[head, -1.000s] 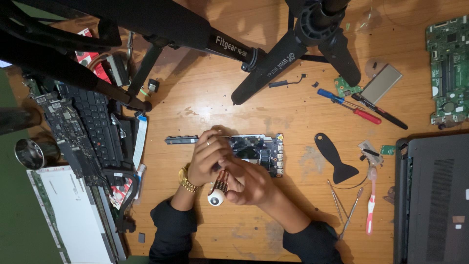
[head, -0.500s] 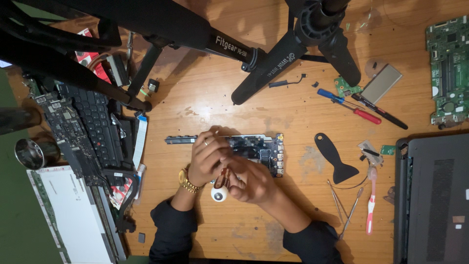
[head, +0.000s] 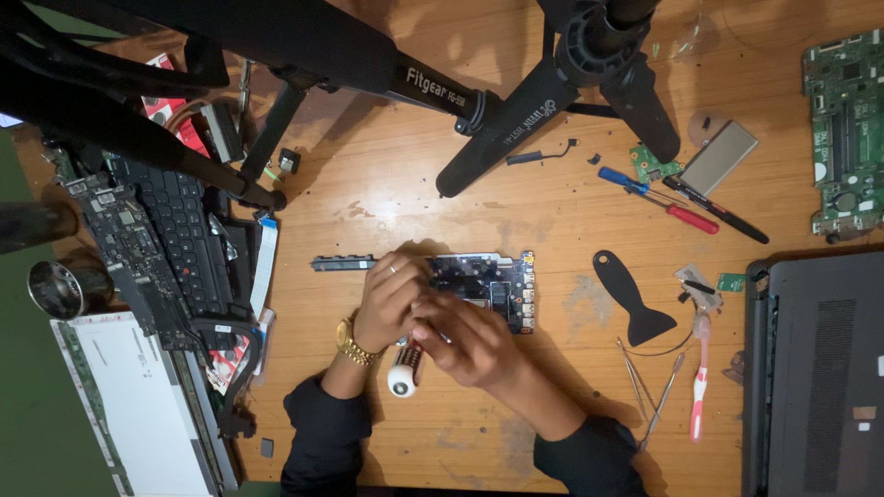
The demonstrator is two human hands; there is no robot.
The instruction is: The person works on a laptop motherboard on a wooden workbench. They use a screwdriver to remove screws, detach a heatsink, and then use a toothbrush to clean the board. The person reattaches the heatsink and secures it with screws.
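A dark blue circuit board lies flat on the wooden table, with a black strip sticking out at its left end. My left hand, with a ring and a gold watch at the wrist, rests on the board's left part and pinches at the tool's tip. My right hand grips a small screwdriver with a dark red handle and a white end cap. Its tip is hidden under my fingers at the board's near left corner.
Black tripod legs cross the top. A keyboard and laptop parts, a metal cup and a screen panel lie left. Right: a black spudger, screwdrivers, tweezers, a pink brush, a dark laptop, a green board.
Both hands stay over the board's left corner. The screwdriver's white cap has shifted a little, ending slightly lower and to the left.
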